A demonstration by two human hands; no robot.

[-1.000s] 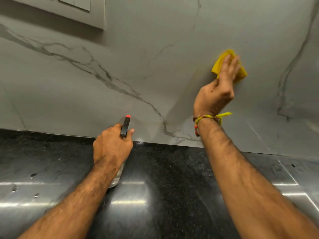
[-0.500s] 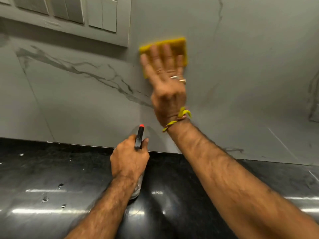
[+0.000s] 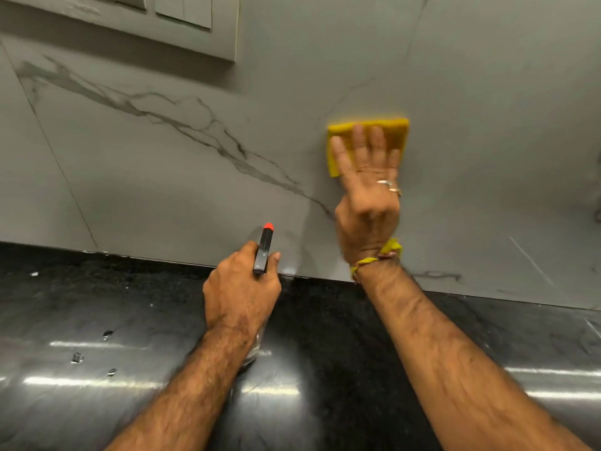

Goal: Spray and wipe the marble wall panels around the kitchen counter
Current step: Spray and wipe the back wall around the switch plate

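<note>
Your right hand (image 3: pixel 367 190) is spread flat, fingers wide, pressing the yellow cloth (image 3: pixel 367 133) against the marble wall panel (image 3: pixel 487 125). The cloth sits well above the black counter (image 3: pixel 97 320) and off to the right of the switch plate (image 3: pixel 182 24), lower than it. Your left hand (image 3: pixel 240 294) is wrapped tight around the spray bottle (image 3: pixel 264 249), which hangs just above the counter, near the line where the counter meets the wall. Its red tip points up at the wall.

Here is what could go wrong. The switch plate is on the same panel. If you wipe up and left with a wet cloth, or squirt that way, water could get into the switches. Keep the wet stuff away from it. Your flat hand only pushes on the cloth; it does not pinch it. On a slick wall the cloth could slide out and drop onto the counter.

The bottle is the only container here. Your hand hides most of it. A bit of clear bottom peeks out below your wrist, but you cannot tell how much liquid is inside. A few small drops sit on the counter, left of the bottle.
</note>
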